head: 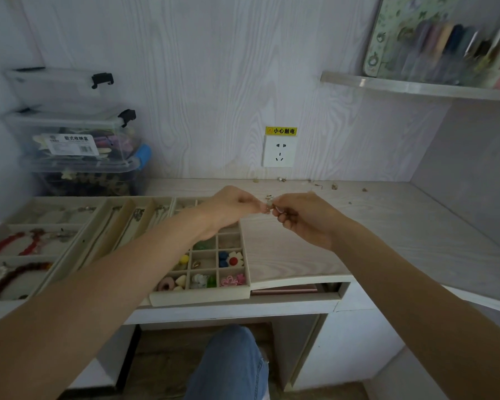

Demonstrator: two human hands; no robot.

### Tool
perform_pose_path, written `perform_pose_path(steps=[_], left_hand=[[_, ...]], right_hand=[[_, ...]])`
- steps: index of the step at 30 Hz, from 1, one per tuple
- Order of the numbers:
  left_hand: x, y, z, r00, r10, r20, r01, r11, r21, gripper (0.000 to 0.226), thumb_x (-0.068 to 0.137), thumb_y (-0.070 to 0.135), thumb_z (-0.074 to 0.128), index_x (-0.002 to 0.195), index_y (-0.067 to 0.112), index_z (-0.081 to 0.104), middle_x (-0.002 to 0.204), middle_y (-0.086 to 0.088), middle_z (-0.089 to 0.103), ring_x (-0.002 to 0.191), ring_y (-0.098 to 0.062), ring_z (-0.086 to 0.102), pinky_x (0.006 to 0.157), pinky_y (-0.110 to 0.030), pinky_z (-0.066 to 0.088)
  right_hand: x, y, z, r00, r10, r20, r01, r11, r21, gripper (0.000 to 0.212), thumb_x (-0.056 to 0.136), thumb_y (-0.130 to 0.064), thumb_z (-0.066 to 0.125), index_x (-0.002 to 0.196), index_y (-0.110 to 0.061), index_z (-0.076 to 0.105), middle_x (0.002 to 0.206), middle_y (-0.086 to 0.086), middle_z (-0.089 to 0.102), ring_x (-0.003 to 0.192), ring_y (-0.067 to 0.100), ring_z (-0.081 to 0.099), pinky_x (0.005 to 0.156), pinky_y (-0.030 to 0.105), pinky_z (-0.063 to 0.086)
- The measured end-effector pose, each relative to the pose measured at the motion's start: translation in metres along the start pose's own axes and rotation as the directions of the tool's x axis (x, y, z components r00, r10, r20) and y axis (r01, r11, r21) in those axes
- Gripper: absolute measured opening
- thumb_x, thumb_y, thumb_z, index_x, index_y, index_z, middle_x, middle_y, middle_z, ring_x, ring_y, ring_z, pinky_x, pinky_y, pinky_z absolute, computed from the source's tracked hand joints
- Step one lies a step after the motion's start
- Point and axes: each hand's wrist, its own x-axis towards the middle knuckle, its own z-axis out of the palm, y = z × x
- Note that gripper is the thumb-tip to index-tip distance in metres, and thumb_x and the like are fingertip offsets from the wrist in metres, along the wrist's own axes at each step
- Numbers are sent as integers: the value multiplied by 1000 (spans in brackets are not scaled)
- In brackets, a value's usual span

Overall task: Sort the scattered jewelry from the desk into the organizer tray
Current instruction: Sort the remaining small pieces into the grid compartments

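Both hands, left (pixel 233 204) and right (pixel 302 216), pinching small trinket (pixel 269 205) between fingertips, above counter (pixel 387 226), just right of tray (pixel 244 255).

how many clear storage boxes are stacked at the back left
3. The top box and the middle box have black latches; the bottom box, with a blue latch, sits on the desk. None appear hidden.

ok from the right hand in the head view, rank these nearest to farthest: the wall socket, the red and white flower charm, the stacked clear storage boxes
From the right hand:
1. Red and white flower charm, below-left in the organizer tray.
2. Wall socket, above on the back wall.
3. Stacked clear storage boxes, far left on the desk.
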Motion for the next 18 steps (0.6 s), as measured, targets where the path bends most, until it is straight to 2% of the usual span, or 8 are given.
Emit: perform_pose_path(steps=[1,4,7,9,12,15,18], left_hand=[[-2,-2,0,998,42,-40,-39,997,71,25,91,25,58,110,13,67,119,-1,63,110,-11,54,95,-25,37],[-7,-7,-6,986,91,-140,-74,989,125,18,89,26,61,98,15,72,114,0,66,103,-8,57,99,-26,39],[-13,-13,-16,993,49,-107,-39,995,91,22,86,32,64,98,16,72,119,0,64,110,-10,55,97,-24,36],[-18,-16,-22,995,31,-92,-26,998,52,25,81,31,70,99,14,72,109,2,67,104,-9,57,93,-24,39],[-23,-21,-29,995,18,-99,-16,1000,26,17,75,27,76,89,17,74,88,7,68,91,-6,59,92,-27,43],[-26,-25,-31,995,8,-102,-7,1000,14,7,75,23,76,81,21,73,78,10,68,84,-2,59,86,-25,42],[-27,-29,-34,992,10,-128,-8,1000,20,9,77,23,75,84,18,73,75,11,66,80,-2,57,81,-22,41]], right_hand=[[1,0,2,1000,-7,5,7,1000,5,15,90,-6,56,96,5,65,71,4,57,56,5,50,51,12,44],[2,0,8,999,-27,18,27,1000,6,17,91,-4,57,100,7,65,74,7,61,57,4,53,54,10,47],[3,0,16,999,-29,36,30,999,-27,16,90,-3,58,98,7,66,75,7,62,56,4,55,56,10,48],[4,0,23,999,-22,46,23,999,-33,16,90,-3,58,97,8,66,75,8,63,56,4,56,56,10,48],[5,0,35,998,-20,65,22,999,-35,18,88,-3,59,99,9,65,75,8,62,56,4,55,54,10,48],[5,-1,43,997,-30,75,33,999,-30,17,87,-5,61,98,8,65,74,6,61,58,5,53,53,10,47],[6,0,46,997,-36,65,39,998,-56,12,87,-5,61,93,4,67,73,5,61,61,6,52,54,10,47]])
